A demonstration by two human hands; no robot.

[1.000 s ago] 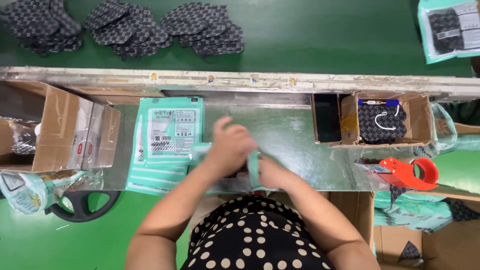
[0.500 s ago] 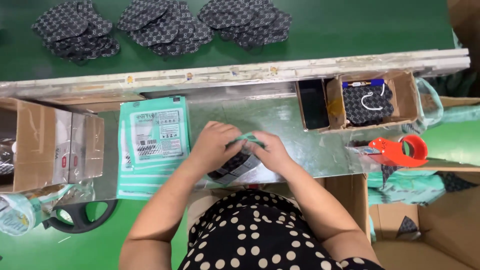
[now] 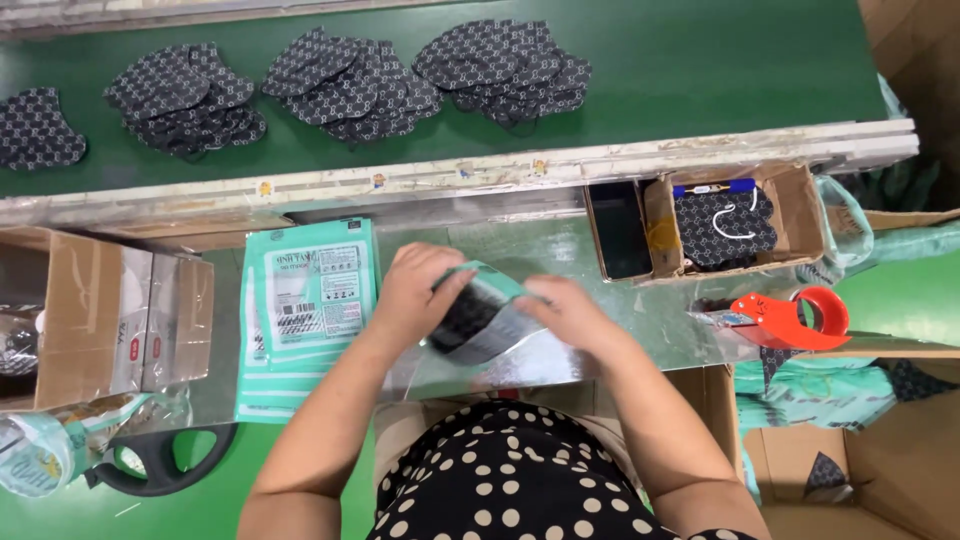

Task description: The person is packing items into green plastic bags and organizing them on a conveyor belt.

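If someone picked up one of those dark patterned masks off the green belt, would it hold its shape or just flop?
Probably flop: the masks lie in loose, overlapping heaps on the green belt, edges draped over one another. They look thin and likely light. Being flat cloth, they seem unlikely to roll, though thin loops could snag a neighbouring mask.

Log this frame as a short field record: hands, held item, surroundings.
left hand: grips the left end of a teal pouch
right hand: on the pouch's right side
pouch contents: dark patterned mask showing through its clear face
left of hands: stack of teal pouches, flat
right: cardboard box of masks; red tape dispenser
far side: mask piles on green belt
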